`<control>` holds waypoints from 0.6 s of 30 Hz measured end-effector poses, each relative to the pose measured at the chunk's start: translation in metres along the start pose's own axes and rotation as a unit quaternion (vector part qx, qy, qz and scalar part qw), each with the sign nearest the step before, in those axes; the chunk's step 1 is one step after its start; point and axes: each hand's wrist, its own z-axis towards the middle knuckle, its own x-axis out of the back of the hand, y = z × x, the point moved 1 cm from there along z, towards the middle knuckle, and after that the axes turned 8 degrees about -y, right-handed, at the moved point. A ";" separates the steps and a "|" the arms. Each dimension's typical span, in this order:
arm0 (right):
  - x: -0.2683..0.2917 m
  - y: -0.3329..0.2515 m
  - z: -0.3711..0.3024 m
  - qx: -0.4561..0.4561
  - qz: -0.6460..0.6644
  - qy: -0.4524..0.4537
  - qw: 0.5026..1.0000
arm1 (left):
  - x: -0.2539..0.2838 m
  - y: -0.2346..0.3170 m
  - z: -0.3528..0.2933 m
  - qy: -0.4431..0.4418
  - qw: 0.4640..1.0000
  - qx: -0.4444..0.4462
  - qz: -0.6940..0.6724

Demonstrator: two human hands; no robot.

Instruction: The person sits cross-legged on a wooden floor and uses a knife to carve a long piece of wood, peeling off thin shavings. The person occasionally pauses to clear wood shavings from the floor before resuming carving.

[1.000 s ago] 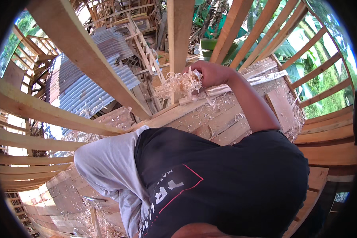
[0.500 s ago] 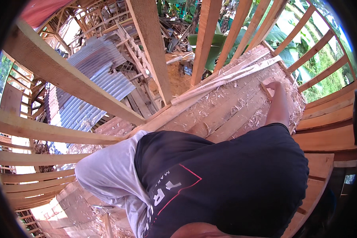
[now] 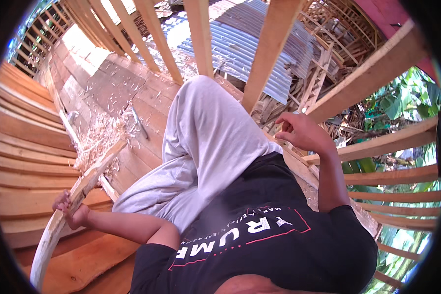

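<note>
At the left, my left hand [image 3: 73,210] has its fingers closed round a long, pale wooden strip [image 3: 90,177] with rough patches. The strip runs from the lower left up toward the shavings on the floor. My right hand [image 3: 304,131] is raised beside my knee, in front of the upright slats. Its fingers are half curled and apart, and nothing shows between them. A slim, dark tool [image 3: 140,122] lies on the boards beyond my legs; its kind is too small to make out.
Curled wood shavings [image 3: 100,139] are heaped on the plank floor [image 3: 144,105]. Curved planks [image 3: 29,161] form a wall at the left. Upright wooden slats [image 3: 269,54] stand ahead and to the right. Outside lie corrugated metal sheets [image 3: 235,41], scrap timber and green leaves.
The view has swung left toward the shavings and plank wall. My right hand has left the planks and is now raised near my knee. My left hand and its wooden strip have come into view.
</note>
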 end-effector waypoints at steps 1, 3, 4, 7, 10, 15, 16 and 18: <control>-0.001 -0.036 0.037 0.064 0.037 -0.002 0.997 | 0.002 0.003 -0.002 0.013 1.000 0.008 0.010; -0.024 -0.103 0.109 0.173 0.059 0.005 0.983 | -0.001 0.020 -0.009 0.009 1.000 0.012 0.013; -0.042 -0.138 0.142 0.224 0.055 0.009 0.973 | 0.007 0.025 -0.012 0.008 1.000 0.014 0.012; -0.130 -0.222 0.243 0.286 0.006 -0.034 0.958 | 0.024 0.039 -0.017 0.003 1.000 0.026 0.004; -0.244 -0.251 0.353 0.291 -0.068 -0.119 0.947 | 0.016 0.039 -0.015 0.008 1.000 0.025 -0.013; -0.355 -0.289 0.411 0.290 -0.230 -0.125 0.921 | 0.020 0.033 -0.019 -0.026 0.999 0.043 -0.007; -0.363 -0.300 0.421 0.282 -0.258 -0.125 0.915 | 0.021 0.034 -0.018 -0.027 0.999 0.041 -0.009; -0.380 -0.314 0.441 0.276 -0.246 -0.128 0.920 | 0.020 0.035 -0.015 -0.020 0.999 0.044 0.006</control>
